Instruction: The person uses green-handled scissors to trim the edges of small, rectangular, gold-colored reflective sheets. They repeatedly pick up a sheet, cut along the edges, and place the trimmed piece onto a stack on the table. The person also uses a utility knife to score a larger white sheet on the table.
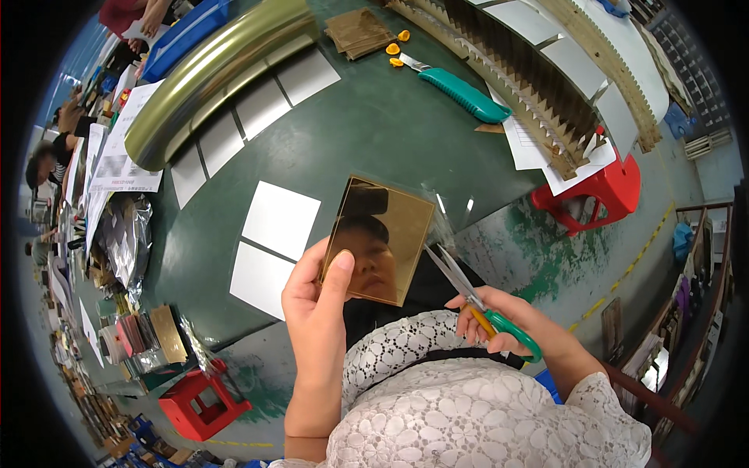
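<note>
My left hand grips a square gold-tinted mirror plate by its left edge, thumb on the front face. The plate is tilted up towards me and its surface reflects. A strip of clear film sticks out along its right edge. In my right hand is a pair of scissors with green handles and an orange-yellow part at the grip. Their blades point up and left, slightly parted, with the tips close to the film near the plate's lower right. Whether the tips touch the film I cannot tell.
White square cards lie left of the plate on the green table. A large gold film roll lies behind. Further right are a green utility knife, a brown stack and toothed metal strips. Red stools stand beside the table.
</note>
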Motion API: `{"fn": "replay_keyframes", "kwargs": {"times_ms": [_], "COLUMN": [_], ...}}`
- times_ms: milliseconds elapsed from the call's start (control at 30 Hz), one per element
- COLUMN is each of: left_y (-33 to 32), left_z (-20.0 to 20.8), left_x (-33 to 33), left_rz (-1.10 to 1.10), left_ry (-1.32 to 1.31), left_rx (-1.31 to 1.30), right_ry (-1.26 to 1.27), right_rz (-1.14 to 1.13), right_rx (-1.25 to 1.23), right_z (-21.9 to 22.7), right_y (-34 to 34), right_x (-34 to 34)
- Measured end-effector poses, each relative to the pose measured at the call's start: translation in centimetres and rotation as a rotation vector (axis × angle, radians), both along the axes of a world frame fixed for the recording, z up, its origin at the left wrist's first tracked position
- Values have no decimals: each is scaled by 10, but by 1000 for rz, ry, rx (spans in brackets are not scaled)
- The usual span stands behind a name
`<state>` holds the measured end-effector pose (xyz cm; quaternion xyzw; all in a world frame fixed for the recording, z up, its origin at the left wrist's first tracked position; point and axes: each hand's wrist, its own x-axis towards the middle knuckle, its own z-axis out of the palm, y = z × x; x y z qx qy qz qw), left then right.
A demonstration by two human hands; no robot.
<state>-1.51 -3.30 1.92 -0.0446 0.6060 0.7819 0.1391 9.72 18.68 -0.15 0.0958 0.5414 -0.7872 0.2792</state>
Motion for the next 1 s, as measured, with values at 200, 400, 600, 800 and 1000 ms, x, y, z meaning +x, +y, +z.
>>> {"fn": "replay_keyframes", "kwargs": {"times_ms": [200, 400, 600, 800, 1000], "left_y": [0, -5, -6, -10, -6], "left_z": [2, 2, 1, -4, -1], "left_x": [6, 8, 6, 4, 1], "left_rz": [-66, -86, -91, -73, -62], "left_ry": [-22, -8, -26, -48, -100], "left_rx": [-16, -23, -12, 4, 61], "right_ry": [124, 112, 112, 158, 165], "right_rz": [-59, -86, -73, -21, -19], "right_rx": [-68, 49, 106, 178, 230], "right_z": [-10, 7, 5, 0, -1], "right_y": [4, 2, 3, 8, 9], "right_x": [0, -6, -6, -6, -5]}}
